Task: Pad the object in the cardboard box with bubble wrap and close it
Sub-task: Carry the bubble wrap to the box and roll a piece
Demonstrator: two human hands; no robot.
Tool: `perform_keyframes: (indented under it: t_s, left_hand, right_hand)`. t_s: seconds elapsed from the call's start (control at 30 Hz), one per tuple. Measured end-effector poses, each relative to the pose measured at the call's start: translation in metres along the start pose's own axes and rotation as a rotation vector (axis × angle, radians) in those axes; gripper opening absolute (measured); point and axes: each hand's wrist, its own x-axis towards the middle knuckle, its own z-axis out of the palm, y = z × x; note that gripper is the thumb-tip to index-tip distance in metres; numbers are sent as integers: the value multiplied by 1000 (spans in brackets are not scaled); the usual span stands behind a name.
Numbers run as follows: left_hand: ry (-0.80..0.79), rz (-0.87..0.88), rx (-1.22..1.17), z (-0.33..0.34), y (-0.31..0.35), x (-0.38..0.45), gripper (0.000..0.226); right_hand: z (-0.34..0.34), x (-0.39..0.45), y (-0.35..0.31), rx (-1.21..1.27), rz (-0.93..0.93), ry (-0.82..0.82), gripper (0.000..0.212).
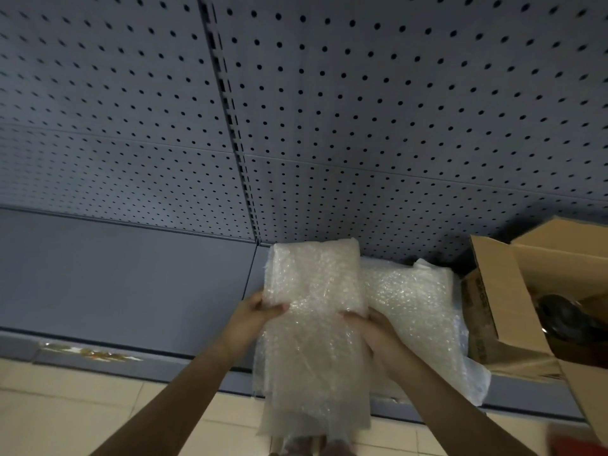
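Both hands, left hand point(260, 311) and right hand point(371, 327), are clamped on a folded bubble wrap sheet point(312, 324) over the grey shelf point(125, 274). At right the open cardboard box point(513, 311) holds a dark object point(566, 315), perhaps rounded. The box's side print is too blurred to read, and its right part is cut off.

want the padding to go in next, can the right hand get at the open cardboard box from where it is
Probably yes, once freed. The right hand and left hand both grip a bubble wrap sheet. The open cardboard box sits just to its right on the shelf, flaps up, with nothing between.
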Motion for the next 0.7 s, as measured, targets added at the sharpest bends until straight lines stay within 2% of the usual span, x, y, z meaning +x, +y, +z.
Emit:
perform_keyframes:
  t_s: [0.1,0.2,0.33,0.43,0.5,0.57,0.7]
  left_hand:
    - [67,7,54,-6,4,0,45]
    - [105,20,74,-11,15,-4,80]
    - [109,158,144,-11,46,-15,64]
    - [27,299,90,-8,80,-31,70]
    - [-54,383,104,-5,103,-38,71]
    - [-221,398,188,0,121,-39,76]
    - [-580,298,302,16,142,-38,91]
  right_hand:
    - [-3,-1,-10,26,-19,34,24]
    - [-13,-5,-21,21,-28,1,33]
    - [-29,-20,-41,50,-57,-70,41]
    - [-45,-36,-56,-7,-92,-157,45]
    - [-56,-47,-65,-88,-108,-198,46]
    - [-66,-56,-77,-163,-136,-227,47]
    - [-84,-77,-98,-318,-175,-234,49]
